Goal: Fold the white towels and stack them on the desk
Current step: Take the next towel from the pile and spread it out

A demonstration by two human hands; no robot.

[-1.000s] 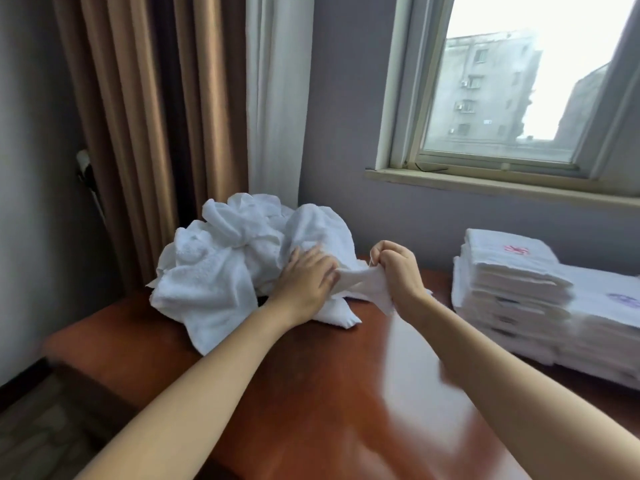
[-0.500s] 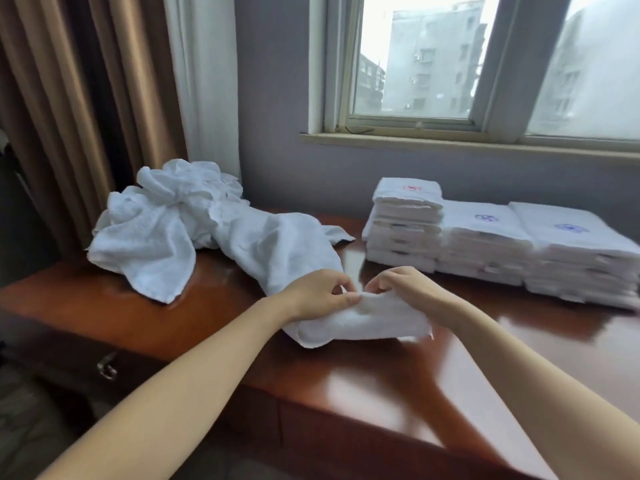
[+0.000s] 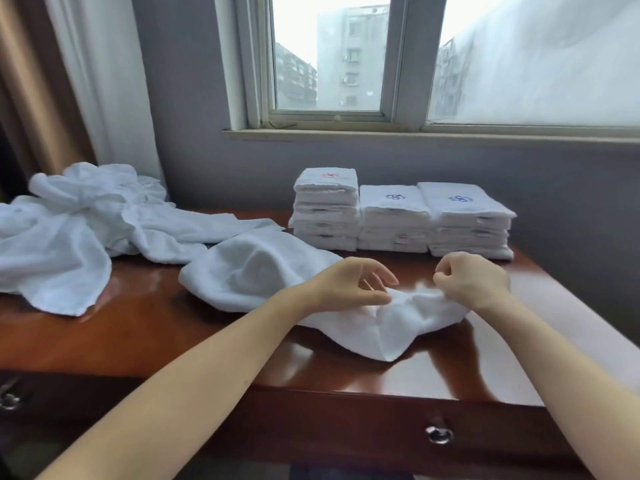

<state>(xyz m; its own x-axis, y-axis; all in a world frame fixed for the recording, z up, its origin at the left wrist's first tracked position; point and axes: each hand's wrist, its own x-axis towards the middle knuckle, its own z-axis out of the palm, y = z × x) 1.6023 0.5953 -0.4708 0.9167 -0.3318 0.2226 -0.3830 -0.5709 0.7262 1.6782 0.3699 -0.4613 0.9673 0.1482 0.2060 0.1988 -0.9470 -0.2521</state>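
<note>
**Head view of the bench (image 3: 138,327).** Clock directions are taken from the wearer, with 12 o'clock toward the window (image 3: 332,57).

**Done.** Three stacks of folded white towels stand side by side, touching, at 12 to 1 o'clock against the wall. The red-marked stack (image 3: 325,209) is the tallest. The middle stack (image 3: 393,220) and the right-hand stack (image 3: 467,220) are each topped by a blue emblem.

**Left to do.** A heap of unfolded towels (image 3: 69,230) sprawls at 9 to 10 o'clock, beside the curtain (image 3: 104,81). How many it holds cannot be counted.

**In hand.** One towel (image 3: 398,327), rumpled and with no clean fold in it, lies from the centre of the bench toward 5 o'clock. Its far end is humped just in front of the stacks and close against a trailing strip of the heap.
- The right hand (image 3: 474,280) has its fingers curled tight on the towel's raised near edge.
- The left hand (image 3: 349,285) is at the same edge, thumb against the cloth and fingers arched above it, the index tip clear of the thumb. Whether it pinches the cloth cannot be told.

**Judgement.** The task appears well advanced but unfinished. This towel has yet to be spread flat, folded and set on a stack, and after it the heap remains to be worked through.
</note>
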